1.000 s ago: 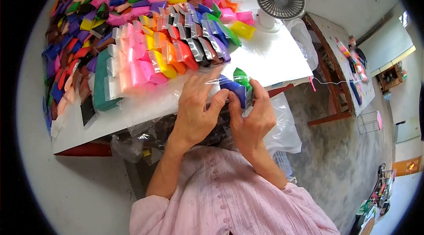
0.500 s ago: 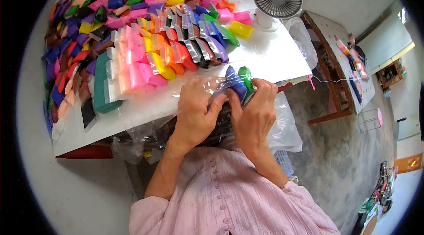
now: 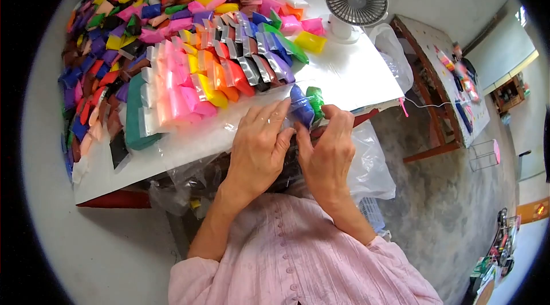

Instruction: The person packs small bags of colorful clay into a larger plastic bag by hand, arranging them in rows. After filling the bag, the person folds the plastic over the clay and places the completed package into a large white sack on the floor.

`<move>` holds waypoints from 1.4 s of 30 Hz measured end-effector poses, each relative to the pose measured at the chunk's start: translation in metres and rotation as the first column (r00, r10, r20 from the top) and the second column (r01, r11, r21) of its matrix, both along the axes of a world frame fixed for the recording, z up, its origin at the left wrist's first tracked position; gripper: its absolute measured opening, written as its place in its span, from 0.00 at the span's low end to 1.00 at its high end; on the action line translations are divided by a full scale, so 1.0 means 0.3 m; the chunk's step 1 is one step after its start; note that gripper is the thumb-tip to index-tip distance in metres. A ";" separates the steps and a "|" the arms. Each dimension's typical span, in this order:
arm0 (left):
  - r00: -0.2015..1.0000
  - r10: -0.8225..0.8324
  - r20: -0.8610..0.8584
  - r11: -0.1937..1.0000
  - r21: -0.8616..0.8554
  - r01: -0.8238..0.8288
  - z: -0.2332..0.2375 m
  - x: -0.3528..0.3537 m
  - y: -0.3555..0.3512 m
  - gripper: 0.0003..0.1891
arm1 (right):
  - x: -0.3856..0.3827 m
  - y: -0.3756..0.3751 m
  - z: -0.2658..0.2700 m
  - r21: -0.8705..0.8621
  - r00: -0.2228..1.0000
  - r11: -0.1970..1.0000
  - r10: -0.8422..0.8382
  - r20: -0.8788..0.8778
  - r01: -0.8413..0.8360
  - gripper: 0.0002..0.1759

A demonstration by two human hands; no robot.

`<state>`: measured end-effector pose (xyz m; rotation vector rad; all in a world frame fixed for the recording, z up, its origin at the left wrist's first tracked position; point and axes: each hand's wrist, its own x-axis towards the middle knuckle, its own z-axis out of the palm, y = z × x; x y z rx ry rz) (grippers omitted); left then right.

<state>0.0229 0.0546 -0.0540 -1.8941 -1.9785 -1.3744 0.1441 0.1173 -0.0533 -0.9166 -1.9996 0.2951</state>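
Note:
A blue packet (image 3: 302, 105) and a green packet (image 3: 314, 98) lie side by side at the table's front edge, seemingly inside a clear plastic bag (image 3: 281, 94). My left hand (image 3: 259, 144) rests on the bag's clear film just left of the blue packet, its fingers stretched out flat and its thumb pointing toward the packets. Curled around the near right end of the packets, my right hand (image 3: 329, 153) grips the bag there, thumb against the blue packet's lower end. Its fingertips are partly hidden.
Rows of coloured packets (image 3: 212, 78) stand behind my left hand, beside a teal block (image 3: 136, 116). A large heap of loose packets (image 3: 132, 24) covers the far left. A white fan (image 3: 355, 1) stands at the back right. Plastic bags (image 3: 369, 161) hang below the table edge.
The two packets have come down from a raised, tilted hold to lie on the table. My left hand's fingers have straightened out flat over the film. The right hand stays at the packets.

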 end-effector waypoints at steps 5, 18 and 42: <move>0.962 -0.060 0.267 0.991 0.132 0.025 0.001 0.013 0.032 0.13 | -0.001 0.001 -0.003 -0.097 0.999 0.995 0.021 -0.036 -0.024 0.27; 0.975 -0.014 0.221 0.992 0.126 -0.014 -0.030 0.026 0.059 0.15 | 0.005 0.006 -0.021 -0.056 0.979 0.993 0.096 -0.179 -0.108 0.18; 0.998 -0.057 0.034 0.998 -0.002 0.057 -0.016 0.018 0.033 0.23 | -0.136 0.205 0.280 0.021 0.944 0.972 0.220 0.246 -0.232 0.24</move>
